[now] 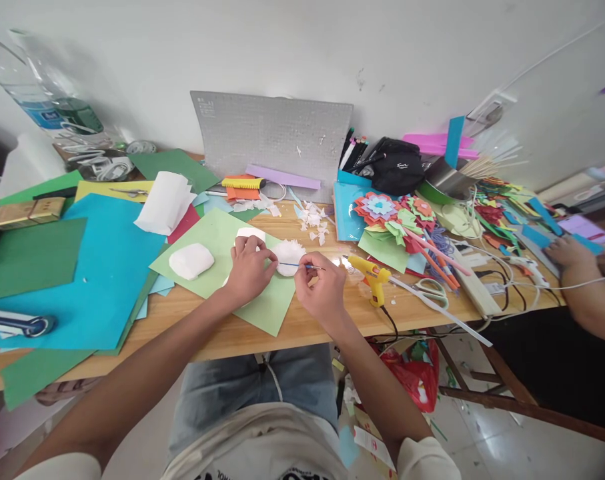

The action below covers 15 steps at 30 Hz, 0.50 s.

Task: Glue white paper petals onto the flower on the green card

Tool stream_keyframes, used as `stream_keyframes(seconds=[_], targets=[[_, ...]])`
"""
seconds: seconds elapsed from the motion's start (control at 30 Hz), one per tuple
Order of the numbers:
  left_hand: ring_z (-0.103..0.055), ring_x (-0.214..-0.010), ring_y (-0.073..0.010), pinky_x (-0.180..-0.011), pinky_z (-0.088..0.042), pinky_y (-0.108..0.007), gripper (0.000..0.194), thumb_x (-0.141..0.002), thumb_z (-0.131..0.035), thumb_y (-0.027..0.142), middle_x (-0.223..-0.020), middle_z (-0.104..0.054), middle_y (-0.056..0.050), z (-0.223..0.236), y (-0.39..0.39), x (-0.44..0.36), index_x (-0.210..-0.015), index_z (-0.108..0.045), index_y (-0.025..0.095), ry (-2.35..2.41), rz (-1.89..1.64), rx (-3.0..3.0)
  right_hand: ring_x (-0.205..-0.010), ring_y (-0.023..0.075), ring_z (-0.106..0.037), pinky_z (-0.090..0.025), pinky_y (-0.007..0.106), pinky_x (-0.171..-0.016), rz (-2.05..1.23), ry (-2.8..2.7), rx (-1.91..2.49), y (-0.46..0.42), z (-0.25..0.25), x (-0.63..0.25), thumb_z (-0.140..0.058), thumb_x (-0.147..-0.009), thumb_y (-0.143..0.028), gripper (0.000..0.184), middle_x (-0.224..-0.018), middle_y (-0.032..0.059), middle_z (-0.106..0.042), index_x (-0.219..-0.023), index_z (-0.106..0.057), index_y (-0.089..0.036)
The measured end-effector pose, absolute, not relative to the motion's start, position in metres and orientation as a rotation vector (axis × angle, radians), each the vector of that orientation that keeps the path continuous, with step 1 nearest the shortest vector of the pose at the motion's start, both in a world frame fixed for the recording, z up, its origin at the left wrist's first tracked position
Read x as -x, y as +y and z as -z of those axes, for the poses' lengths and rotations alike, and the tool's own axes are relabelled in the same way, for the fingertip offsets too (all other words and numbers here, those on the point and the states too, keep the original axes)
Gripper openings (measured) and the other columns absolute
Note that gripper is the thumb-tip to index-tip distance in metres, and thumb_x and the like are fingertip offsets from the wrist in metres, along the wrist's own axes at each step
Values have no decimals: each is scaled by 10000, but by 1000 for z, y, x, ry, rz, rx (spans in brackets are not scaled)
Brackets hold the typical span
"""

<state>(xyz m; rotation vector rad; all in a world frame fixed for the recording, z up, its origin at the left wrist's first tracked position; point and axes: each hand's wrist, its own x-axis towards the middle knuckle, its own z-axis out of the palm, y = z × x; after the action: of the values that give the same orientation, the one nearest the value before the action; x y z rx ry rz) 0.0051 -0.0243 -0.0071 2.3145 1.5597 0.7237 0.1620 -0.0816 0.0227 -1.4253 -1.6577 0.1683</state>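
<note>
My right hand [323, 290] pinches the stick [288, 264] at the fluff [289, 251]; left hand's [249, 270] grip, I cannot tell. Light pressure seems best.

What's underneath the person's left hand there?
A light green sheet spreads under the left hand. A white piece peeks out at the hand's far side, and a white sliver near the wrist. The hand covers the rest, so whether they join cannot be seen.
</note>
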Motion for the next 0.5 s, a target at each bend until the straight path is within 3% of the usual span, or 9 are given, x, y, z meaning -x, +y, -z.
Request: stream_keyframes(seconds=[0.5], targets=[[-376,-1089,-316,-885,-381,-470,184,-851,-585,323,-1030,-536,-110,9,-22,-7,-831,-737,223,1586,-732,-2339,-536,91,-521,-456,197,-535,-224,-1676,1413,-83,-21,-162,-472,-784,-155,73,-697,-11,-560,-768,-527,-201]])
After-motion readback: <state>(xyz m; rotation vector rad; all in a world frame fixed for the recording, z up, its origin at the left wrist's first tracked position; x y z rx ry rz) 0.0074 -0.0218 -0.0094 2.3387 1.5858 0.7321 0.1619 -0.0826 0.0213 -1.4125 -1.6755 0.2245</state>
